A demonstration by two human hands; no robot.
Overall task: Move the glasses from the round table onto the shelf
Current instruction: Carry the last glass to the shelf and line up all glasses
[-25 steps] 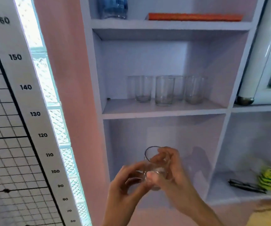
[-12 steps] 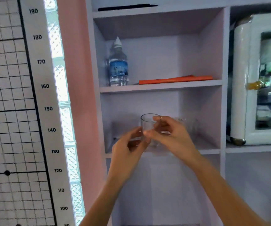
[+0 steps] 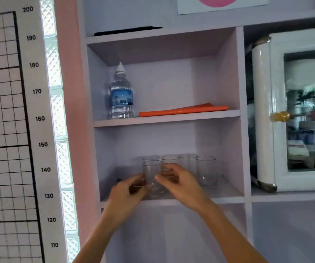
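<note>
A pale lilac shelf (image 3: 226, 194) unit stands against a pink wall (image 3: 67, 92), with a strip of glass blocks (image 3: 58, 111) and a height chart (image 3: 10, 130) to its left. The chart's numbers read 110 to 200 in tens.

Five clear glasses are in the middle compartment. Four stand toward the back: one at the left (image 3: 150, 158), one in the middle (image 3: 170, 161), one behind it (image 3: 188, 160) and one at the right (image 3: 206, 170). The fifth glass (image 3: 152, 173) is near the front edge, left of centre, upright. The left hand (image 3: 128, 192) and right hand (image 3: 179, 183) hold it between them, fingers (image 3: 137, 178) closed on its lower sides.

On the shelf above stand one water bottle (image 3: 121, 97) with a blue label, too blurred to read, and one flat orange sheet (image 3: 183, 110). A flat black item (image 3: 128, 30) lies on the top board. To the right is a white cabinet (image 3: 264, 111) with a glass door and brass knob (image 3: 280, 116).
</note>
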